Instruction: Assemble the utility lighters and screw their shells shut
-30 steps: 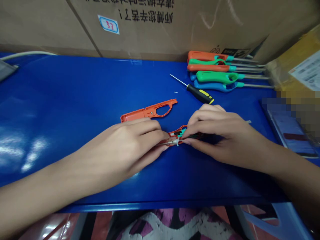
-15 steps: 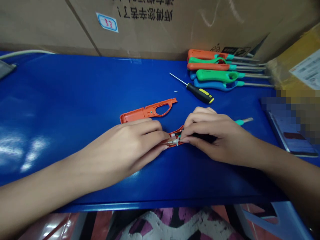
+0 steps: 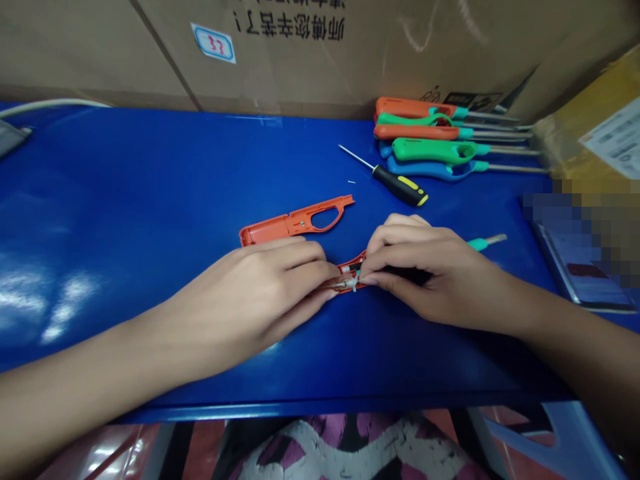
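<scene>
Between my hands lies an opened orange lighter (image 3: 345, 291), its small white and metal inner parts (image 3: 349, 283) exposed. My left hand (image 3: 280, 287) grips the lighter's left end, thumb and fingers closed round it. My right hand (image 3: 420, 267) pinches at the inner parts from the right; its fingertips hide what exactly they hold. Past that hand pokes out a metal tube with a turquoise collar (image 3: 479, 245). Just beyond my left hand rests the loose orange half shell (image 3: 295, 222), inner side up, with an oval trigger opening.
A black and yellow screwdriver (image 3: 400, 185) lies behind my right hand, near a tiny pin (image 3: 352, 182). Several long-nosed lighters (image 3: 433, 152) are stacked at the back right. A phone-like device (image 3: 585, 267) lies at right. Cardboard boxes (image 3: 300, 73) line the back of the blue table (image 3: 150, 200).
</scene>
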{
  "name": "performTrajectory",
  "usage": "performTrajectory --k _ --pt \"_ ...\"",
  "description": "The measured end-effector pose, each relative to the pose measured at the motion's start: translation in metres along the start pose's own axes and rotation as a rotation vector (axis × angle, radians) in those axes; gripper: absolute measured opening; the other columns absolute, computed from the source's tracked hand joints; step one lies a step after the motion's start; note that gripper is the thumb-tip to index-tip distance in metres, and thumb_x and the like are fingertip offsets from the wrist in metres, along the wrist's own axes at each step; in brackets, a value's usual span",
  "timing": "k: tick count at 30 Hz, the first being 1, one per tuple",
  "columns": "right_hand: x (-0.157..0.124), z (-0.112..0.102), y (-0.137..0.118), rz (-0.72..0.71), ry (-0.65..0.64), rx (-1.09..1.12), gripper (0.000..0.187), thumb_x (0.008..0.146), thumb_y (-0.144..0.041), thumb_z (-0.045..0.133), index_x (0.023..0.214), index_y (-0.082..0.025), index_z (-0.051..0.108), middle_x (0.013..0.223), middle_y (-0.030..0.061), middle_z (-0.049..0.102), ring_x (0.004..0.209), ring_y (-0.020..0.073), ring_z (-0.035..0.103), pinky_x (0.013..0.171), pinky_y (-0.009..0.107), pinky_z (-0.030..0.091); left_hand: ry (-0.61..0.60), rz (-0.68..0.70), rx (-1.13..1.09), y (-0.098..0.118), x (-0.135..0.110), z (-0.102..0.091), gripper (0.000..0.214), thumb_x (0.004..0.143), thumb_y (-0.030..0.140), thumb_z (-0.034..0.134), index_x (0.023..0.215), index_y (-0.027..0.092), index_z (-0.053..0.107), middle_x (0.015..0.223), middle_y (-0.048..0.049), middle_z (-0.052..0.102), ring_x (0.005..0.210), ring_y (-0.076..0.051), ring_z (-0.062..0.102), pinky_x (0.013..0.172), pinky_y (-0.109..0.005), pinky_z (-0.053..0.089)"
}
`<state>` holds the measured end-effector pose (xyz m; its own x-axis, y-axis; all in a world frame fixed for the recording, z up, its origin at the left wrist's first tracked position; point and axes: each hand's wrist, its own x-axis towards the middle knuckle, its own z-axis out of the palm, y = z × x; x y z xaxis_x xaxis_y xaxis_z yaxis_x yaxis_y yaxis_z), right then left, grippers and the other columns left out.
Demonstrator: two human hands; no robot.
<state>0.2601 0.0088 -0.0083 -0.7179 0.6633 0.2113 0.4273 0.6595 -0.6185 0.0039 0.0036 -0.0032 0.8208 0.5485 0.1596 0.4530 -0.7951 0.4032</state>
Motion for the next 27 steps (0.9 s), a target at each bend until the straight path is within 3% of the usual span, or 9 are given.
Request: performTrajectory --k 8,14,27 --pt "0.0 0.0 0.0 0.03 0.004 -0.012 0.01 0.095 -0.018 0.061 0.091 -0.021 0.07 0.088 0.0026 0.069 0.086 0.017 0.058 0.083 0.036 0.044 0.058 -0.005 0.008 0.001 -0.001 0.005 0.02 0.101 0.023 0.055 0.111 0.015 0.071 0.098 -0.0063 0.07 0.089 -0.02 0.068 0.078 -0.034 0.057" --pt "0.0 -0.004 -0.001 0.064 -0.008 0.019 0.008 0.092 -0.021 0.066 0.092 -0.021 0.073 0.087 0.0028 0.072 0.084 0.0177 0.061 0.079 0.036 0.044 0.058 -0.018 0.015 0.002 -0.001 -0.002 0.02 0.101 0.025 0.054 0.109 0.017 0.071 0.097 -0.0056 0.071 0.089 -0.02 0.068 0.077 -0.035 0.057" --pt "0.0 -0.002 0.003 0.015 0.013 0.042 0.009 0.092 -0.017 0.065 0.093 -0.021 0.073 0.088 0.0031 0.073 0.084 0.017 0.062 0.08 0.036 0.045 0.081 -0.002 0.005 0.002 0.0 0.001 0.02 0.101 0.025 0.055 0.102 0.015 0.071 0.094 -0.0067 0.07 0.087 -0.019 0.068 0.077 -0.033 0.057"
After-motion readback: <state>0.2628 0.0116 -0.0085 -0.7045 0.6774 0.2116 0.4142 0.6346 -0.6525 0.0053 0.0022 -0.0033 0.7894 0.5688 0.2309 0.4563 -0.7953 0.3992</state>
